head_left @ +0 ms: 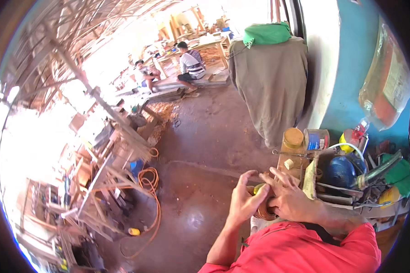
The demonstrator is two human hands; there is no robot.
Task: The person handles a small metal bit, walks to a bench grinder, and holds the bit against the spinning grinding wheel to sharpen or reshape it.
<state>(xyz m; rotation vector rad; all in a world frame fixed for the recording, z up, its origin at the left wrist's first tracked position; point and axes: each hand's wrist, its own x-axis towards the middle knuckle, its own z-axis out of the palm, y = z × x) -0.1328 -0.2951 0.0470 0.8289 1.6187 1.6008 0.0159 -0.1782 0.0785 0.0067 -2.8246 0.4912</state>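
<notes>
My left hand (244,203) is raised in front of my body, thumb and fingers closed about a small yellow-green thing (258,188) whose kind I cannot make out. Beside it, my right hand (290,196) has its upper fingers stretched toward the left hand. Its lower fingers curl against a round brown container (263,211) held low between both hands. Fingers cover most of that container. Just beyond my right hand a small pale cap (289,164) stands on a wooden bench (284,157), near a tan-lidded jar (293,137).
A blue-labelled can (316,139), a blue round object (341,171) and mixed tools crowd the bench at right. A brown cloth (271,82) drapes something tall ahead. An orange hose (157,200) lies on the floor near piled wood at left. Two people sit far off.
</notes>
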